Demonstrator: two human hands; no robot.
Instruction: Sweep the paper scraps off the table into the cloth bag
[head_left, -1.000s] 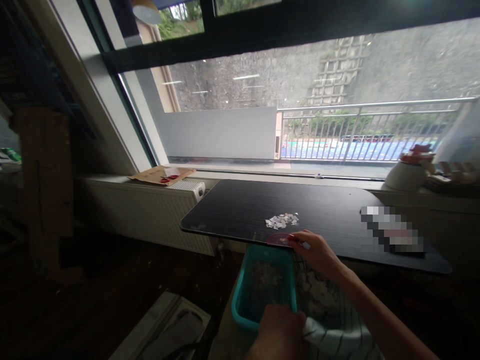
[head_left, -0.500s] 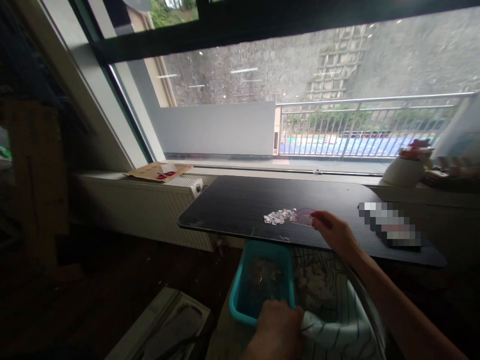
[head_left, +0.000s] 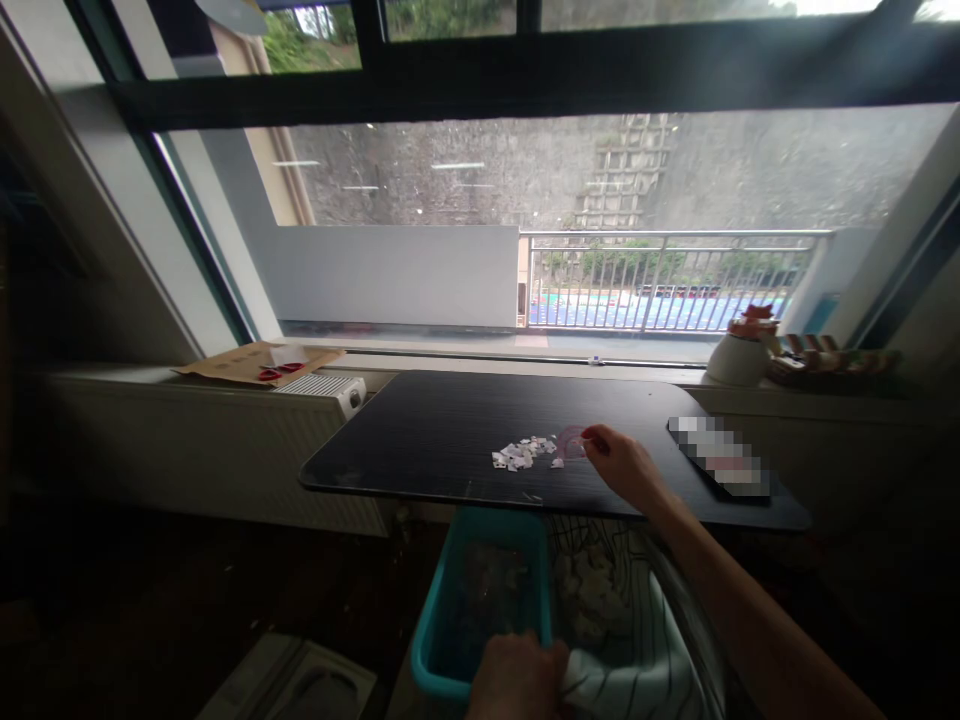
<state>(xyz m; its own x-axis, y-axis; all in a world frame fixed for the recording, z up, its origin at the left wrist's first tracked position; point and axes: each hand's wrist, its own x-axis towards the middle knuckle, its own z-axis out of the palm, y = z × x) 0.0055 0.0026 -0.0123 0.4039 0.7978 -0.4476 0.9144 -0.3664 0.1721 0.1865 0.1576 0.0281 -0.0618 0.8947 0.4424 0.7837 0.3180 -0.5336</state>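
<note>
My right hand (head_left: 616, 460) is closed on a clear pinkish protractor (head_left: 571, 443), which stands on the black table (head_left: 420, 420). Just left of the protractor lies a heap of small white paper scraps (head_left: 519, 453), with one scrap apart from it. Below the table edge, my left hand (head_left: 517, 678) is a fist at the near right rim of a teal basin (head_left: 442, 600). It grips the edge of a pale striped fabric bag (head_left: 630, 680), its fingertips hidden from view. Clear, crumpled-looking stuff (head_left: 491, 575) lies in the basin, and pale scraps (head_left: 592, 590) lie in the bag.
A blurred-out flat object (head_left: 720, 458) lies on the table's right side. On the left sill, red-handled scissors (head_left: 279, 371) rest on brown paper (head_left: 217, 362) above a radiator (head_left: 225, 430). A white pot (head_left: 739, 358) stands on the right sill by the window.
The view has swung right and tilted slightly up, so things sit further left. A single scrap now lies apart from the heap beside the protractor. Both hands keep their holds.
</note>
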